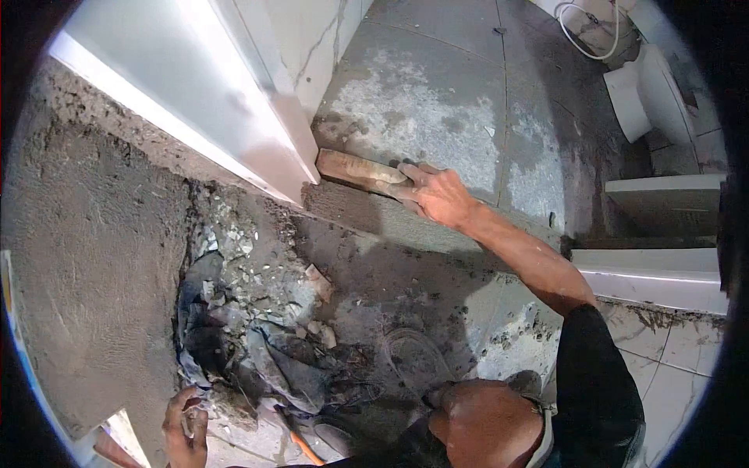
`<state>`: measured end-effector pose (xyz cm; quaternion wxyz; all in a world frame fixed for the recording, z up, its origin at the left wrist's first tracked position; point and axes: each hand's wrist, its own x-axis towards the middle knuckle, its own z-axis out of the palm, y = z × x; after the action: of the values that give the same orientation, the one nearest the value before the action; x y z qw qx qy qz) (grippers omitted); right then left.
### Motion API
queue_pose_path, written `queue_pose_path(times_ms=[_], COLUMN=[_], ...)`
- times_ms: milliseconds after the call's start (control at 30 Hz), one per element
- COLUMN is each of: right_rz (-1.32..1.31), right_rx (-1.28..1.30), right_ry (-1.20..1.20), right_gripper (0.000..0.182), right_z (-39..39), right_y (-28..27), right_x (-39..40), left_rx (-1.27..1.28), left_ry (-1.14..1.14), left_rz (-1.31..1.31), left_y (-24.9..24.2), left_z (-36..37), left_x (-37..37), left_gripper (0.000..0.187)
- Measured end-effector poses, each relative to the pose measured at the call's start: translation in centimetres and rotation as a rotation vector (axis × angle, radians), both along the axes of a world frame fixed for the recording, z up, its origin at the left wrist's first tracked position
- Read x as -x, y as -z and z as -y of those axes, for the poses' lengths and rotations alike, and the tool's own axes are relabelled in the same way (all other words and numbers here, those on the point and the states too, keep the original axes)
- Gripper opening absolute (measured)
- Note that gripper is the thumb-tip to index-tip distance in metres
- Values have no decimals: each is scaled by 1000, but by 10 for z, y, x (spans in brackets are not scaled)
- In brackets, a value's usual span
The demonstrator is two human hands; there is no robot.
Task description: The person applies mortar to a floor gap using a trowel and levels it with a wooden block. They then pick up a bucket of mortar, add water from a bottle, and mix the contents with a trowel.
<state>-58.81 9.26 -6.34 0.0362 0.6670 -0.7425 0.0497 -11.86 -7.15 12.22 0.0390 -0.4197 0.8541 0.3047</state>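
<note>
My right hand [437,193] grips the right end of a short, flat piece of wood [351,167], its fingers closed around it. The wood lies along a strip of smoothed wet mortar [367,210] in the doorway, its far end close to the foot of the white door frame [300,168]. At the lower left, my left hand [186,433] is beside a heap of broken tile and mortar rubble [250,273]. Its fingers are loosely bent, with a gap between them and the thumb, and nothing clear is held. Dark crumpled cloth [285,363] lies in the rubble near it.
Beyond the threshold is a grey tiled floor [421,93] with whitish smears. A white toilet [655,93] and a hose [601,54] are at the upper right. A white frame [647,269] stands at the right. An orange-handled tool [304,447] lies near my bent knee [491,421].
</note>
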Motion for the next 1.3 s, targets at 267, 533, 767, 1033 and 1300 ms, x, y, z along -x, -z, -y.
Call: queue_pose_path(times_ms=[267,533,767,1033,1300], right_rz=[-12,4,12,49,51], right_rx=[95,52,47,-47,60], right_ry=[15,69,78,141,-39], right_gripper=[62,57,57,61,60], right_z=[-10,-13,3,4,-3], right_y=[7,9,5,-1,4], right_x=[3,-2,-4,-12,6], left_rx=[9,-18,-17,20,17], left_ry=[-17,-46,-11,32,60], left_rz=[9,4,20,37,25], left_y=[-5,1,0,1,6], left_z=[-4,1,0,-2,4], left_x=[4,-2,4,3,3], left_gripper=[27,25,27,29,29])
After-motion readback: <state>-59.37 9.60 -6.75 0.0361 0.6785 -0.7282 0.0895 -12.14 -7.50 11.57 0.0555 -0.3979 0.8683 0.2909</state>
